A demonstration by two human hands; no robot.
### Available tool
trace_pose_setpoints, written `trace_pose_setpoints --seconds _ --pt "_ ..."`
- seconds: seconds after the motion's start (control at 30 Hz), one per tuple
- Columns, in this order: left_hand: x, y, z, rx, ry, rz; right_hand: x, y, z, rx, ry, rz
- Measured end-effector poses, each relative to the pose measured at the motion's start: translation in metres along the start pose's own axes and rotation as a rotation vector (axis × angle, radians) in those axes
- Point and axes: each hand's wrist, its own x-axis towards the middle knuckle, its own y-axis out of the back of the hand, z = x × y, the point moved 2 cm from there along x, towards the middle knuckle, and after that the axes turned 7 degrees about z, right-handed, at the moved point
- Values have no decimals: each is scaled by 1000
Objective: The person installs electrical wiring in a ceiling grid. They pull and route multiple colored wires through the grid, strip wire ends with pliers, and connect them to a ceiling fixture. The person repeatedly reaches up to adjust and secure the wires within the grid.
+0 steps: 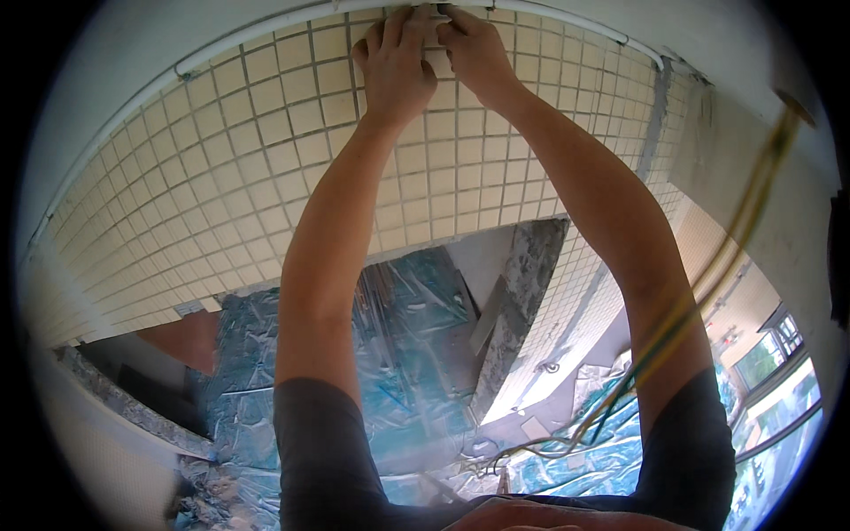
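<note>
Both my arms reach up to the top of a wall of cream tiles, where a white pipe runs along the ceiling line. My left hand lies against the tiles just under the pipe, its fingers stretched upward and somewhat apart. Close beside it, my right hand has its fingers curled in and pressed together near the pipe. A small dark piece shows between the fingertips at the picture's upper edge; what it is, and what the right fingers hold, cannot be made out.
Yellow-green wires hang from a tube in the ceiling at the right and pass in front of my right arm. Below, crumpled blue plastic sheeting covers the floor. A rough, broken wall edge borders the opening. Windows stand at the right.
</note>
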Motion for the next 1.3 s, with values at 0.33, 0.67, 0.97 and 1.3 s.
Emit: trace_pose_setpoints --seconds 0.33,0.67,0.97,1.3 --pt "4 7 17 52 -55 94 11 -21 12 811 -310 74" --pt "5 2 15 61 -49 175 8 -30 12 300 8 412" --pt "3 4 15 68 -82 175 2 -11 24 -251 392 351" --pt "1 -2 13 84 -87 222 -4 -11 38 -454 501 128"
